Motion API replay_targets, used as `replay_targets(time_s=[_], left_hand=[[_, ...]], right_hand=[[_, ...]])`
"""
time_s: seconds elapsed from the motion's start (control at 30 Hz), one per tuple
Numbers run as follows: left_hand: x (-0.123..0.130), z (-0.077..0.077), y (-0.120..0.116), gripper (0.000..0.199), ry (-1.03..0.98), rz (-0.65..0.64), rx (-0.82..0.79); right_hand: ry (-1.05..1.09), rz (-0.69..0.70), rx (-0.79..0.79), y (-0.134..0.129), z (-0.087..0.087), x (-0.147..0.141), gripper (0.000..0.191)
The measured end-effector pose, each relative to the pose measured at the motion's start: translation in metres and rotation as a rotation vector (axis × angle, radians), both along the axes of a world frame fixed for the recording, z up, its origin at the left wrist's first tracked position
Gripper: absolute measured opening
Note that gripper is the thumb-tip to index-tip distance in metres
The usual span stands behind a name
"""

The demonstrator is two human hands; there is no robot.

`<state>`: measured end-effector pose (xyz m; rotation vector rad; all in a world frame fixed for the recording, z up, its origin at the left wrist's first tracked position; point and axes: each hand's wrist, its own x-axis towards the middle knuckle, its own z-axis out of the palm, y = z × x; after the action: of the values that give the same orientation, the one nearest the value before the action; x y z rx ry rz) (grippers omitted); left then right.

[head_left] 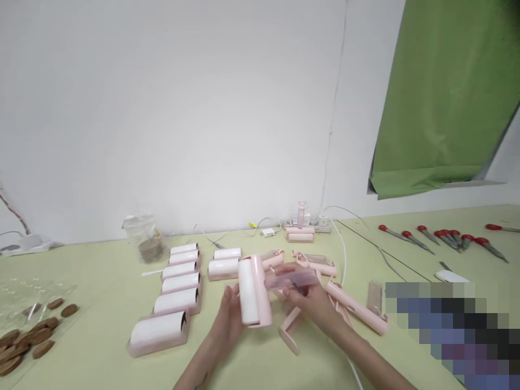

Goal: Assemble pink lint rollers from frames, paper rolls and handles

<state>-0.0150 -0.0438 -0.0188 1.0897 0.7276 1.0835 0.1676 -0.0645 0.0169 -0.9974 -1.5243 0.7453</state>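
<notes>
A lint roller point(249, 292) with a white paper roll and a pink cover stands nearly upright in front of me. My left hand point(228, 317) is closed round its left side and lower part, the fingertips hidden behind it. My right hand point(306, 298) grips the translucent pink handle point(296, 278), which points sideways from the cover and is slightly blurred. Whether handle and cover are joined I cannot tell. Under and behind my right hand lie loose pink lint roller parts, among them a long pink cover point(357, 307) and a bent piece point(290, 331).
White rolls point(177, 282) in pink covers form a column on the left. Brown discs point(40, 336) lie at the far left, near a plastic bag point(148, 241). Several red-handled screwdriver-like tools point(447, 236) lie right. A white cable point(344, 254) crosses the table. A pixelated patch hides the lower right.
</notes>
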Motion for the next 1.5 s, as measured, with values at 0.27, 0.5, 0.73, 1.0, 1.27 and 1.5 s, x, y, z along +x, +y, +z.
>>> replay_targets(time_s=[0.27,0.5,0.73,1.0,1.27,1.5], left_hand=[[0.033,-0.018,-0.024,0.063,0.047,0.186,-0.049],[0.033,-0.028,-0.030,0.059,0.315,0.292,0.108],[0.025,-0.010,-0.036,0.054,0.058,-0.235,0.024],[0.013,0.000,-0.014,0.056,0.043,0.203,-0.102],[0.006,-0.004,-0.006,0.046,0.368,0.357,0.196],[0.005,-0.006,-0.005,0.025,0.638,0.413,0.424]], right_hand=[[0.320,-0.002,-0.258,-0.008,-0.023,-0.028,0.033],[0.574,-0.046,-0.465,-0.011,-0.020,-0.031,0.031],[0.342,0.149,-0.536,-0.005,-0.007,-0.003,0.024],[-0.823,-0.450,-0.132,0.023,-0.002,0.046,0.013],[-0.871,-0.347,-0.140,0.026,-0.019,0.047,0.035],[-0.671,-0.049,0.006,-0.001,0.004,0.013,0.035]])
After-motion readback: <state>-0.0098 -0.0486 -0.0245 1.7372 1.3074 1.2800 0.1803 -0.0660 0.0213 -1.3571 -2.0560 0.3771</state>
